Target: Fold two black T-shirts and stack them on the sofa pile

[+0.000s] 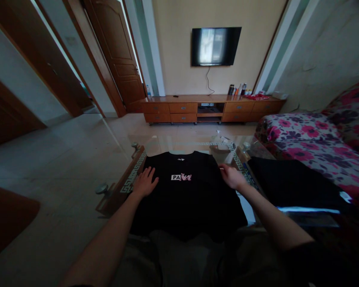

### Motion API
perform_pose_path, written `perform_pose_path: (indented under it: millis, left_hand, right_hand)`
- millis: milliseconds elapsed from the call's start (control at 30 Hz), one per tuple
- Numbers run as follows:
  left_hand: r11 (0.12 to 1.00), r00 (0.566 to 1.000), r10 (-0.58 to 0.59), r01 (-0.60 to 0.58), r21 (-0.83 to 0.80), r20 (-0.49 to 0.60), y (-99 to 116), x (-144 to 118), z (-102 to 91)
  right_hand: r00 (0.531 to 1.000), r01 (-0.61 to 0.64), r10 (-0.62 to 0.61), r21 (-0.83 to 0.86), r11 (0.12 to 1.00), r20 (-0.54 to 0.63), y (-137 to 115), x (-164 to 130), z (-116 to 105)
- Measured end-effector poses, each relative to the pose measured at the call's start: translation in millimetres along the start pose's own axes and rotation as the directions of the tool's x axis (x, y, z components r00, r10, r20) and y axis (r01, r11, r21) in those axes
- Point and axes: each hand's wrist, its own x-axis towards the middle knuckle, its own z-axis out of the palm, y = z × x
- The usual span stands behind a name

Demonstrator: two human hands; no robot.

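Resting flat, with its fingers spread, our left hand (144, 182) is open on the left side of a black shirt (191, 203). Our right hand (229, 175) is at the shirt's right side with its fingers bent, but we can't tell if it is pinching the cloth. The shirt lies on the glass surface (133, 172), with its neck toward the far edge and its bottom near our legs. We see white letters and a pink picture on it. Past the surface's right edge is some dark cloth (290, 181), by a flowery sofa (308, 129).
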Motion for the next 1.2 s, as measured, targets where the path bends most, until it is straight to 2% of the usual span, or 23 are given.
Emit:
perform_pose_path:
  millis: [33,100,167,233,600,700,833,933,1000,1067,1133,1167,1200]
  left_hand:
    - [1.000,1.000,0.002,-0.002,0.001,-0.001,-0.1,0.0,0.5]
    - [1.000,1.000,0.004,-0.004,0.002,-0.004,-0.4,0.0,1.8]
    - [1.000,1.000,0.006,-0.006,0.002,-0.009,-1.0,0.3,3.3]
    - [1.000,1.000,0.004,-0.003,0.002,-0.010,-1.7,0.9,4.6]
    - [1.000,1.000,-0.003,0.002,-0.004,-0.013,-1.0,1.4,3.6]
    - [1.000,1.000,0.001,-0.001,0.007,-0.007,-2.4,1.7,3.8]
    - [0.999,0.999,-0.039,0.038,0.030,0.030,3.8,7.0,0.8]
    - [0.988,0.988,-0.150,0.148,0.048,0.034,25.7,14.9,-5.8]
    - [0.975,0.975,-0.217,0.219,0.042,-0.051,50.7,19.6,-11.9]
    - [0.979,0.967,-0.202,0.201,-0.020,-0.155,82.4,21.8,-18.3]
    - [0.991,0.988,-0.004,-0.016,-0.132,-0.156,117.6,20.1,-23.5]
    - [0.966,0.980,0.143,-0.169,-0.196,-0.140,135.4,17.8,-25.0]
    - [0.913,0.946,0.293,-0.319,-0.255,-0.136,152.5,14.6,-25.5]
  right_hand:
    - [0.999,-0.041,0.041,-0.015,0.999,0.012,11.6,1.3,-3.6]
    - [0.986,-0.088,0.092,-0.039,0.995,0.138,33.8,0.3,-5.2]
    - [0.953,-0.106,0.114,-0.045,0.993,0.282,51.2,-4.3,-1.2]
    - [0.931,-0.115,0.120,-0.033,0.993,0.345,61.9,-9.4,4.5]
    - [0.963,-0.058,0.041,0.056,0.997,0.268,70.2,-8.1,8.4]
    - [0.966,0.032,-0.048,0.070,0.997,0.255,74.4,-7.5,9.5]
    - [0.939,0.122,-0.129,0.043,0.992,0.318,77.0,-5.7,6.6]
    - [0.938,0.126,-0.116,-0.009,0.992,0.327,74.3,-6.5,0.2]
    - [0.937,0.129,-0.114,-0.026,0.991,0.331,70.6,-8.5,-4.7]
    - [0.936,0.125,-0.112,-0.018,0.992,0.335,66.6,-10.5,-8.8]
    - [0.936,0.122,-0.113,-0.007,0.993,0.333,63.5,-11.7,-11.2]
    - [0.937,0.124,-0.117,-0.003,0.992,0.328,62.7,-11.9,-11.7]
    - [0.939,0.134,-0.129,0.006,0.991,0.319,62.3,-11.9,-11.9]
